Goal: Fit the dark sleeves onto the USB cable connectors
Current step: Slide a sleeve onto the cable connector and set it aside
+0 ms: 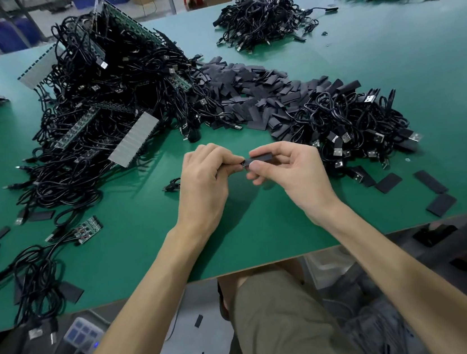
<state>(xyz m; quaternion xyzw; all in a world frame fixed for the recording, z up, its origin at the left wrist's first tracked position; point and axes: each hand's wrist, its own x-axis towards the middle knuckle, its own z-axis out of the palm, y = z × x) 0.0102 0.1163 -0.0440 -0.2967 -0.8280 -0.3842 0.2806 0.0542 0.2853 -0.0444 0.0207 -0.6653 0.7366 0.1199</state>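
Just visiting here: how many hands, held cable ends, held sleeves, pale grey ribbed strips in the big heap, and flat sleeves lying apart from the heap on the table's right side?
Hands: 2, left hand and right hand
Held cable end: 1
Held sleeve: 1
Grey ribbed strips: 2
Loose sleeves: 3
Total: 9

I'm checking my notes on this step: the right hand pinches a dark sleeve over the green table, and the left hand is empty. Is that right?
Not quite. In the head view the left hand is not empty: it pinches a cable connector, held up to the dark sleeve that the right hand pinches over the green table.
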